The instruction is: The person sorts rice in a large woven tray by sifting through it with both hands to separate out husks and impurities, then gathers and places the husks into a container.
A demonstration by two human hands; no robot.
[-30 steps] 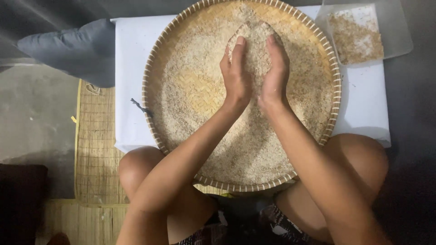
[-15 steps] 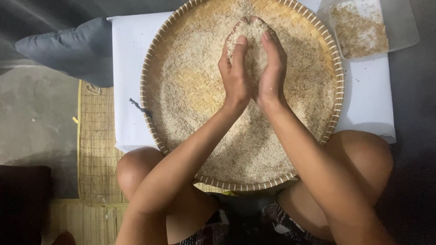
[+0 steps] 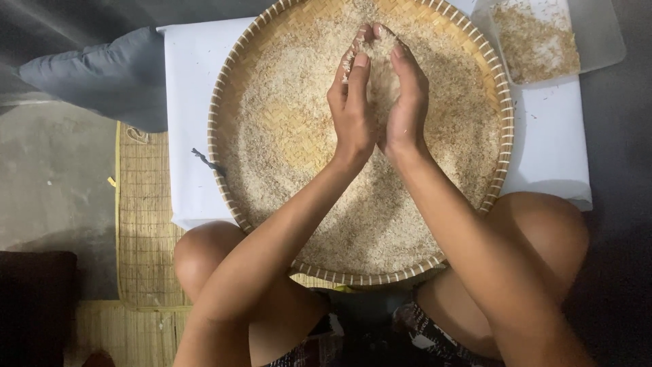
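Over the far half of the round woven bamboo tray [image 3: 234,88] — left hand [image 3: 351,109] and right hand [image 3: 405,102] pressed together, cupping pale husked rice [image 3: 382,75] between both palms, equally near.

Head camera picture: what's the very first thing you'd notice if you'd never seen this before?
A big round woven tray fills the middle, spread with pale grain, resting on a white cloth. Above its upper centre, the left hand and right hand press together, cupping a heap of grain between them. At top right, a clear container holds browner husks.
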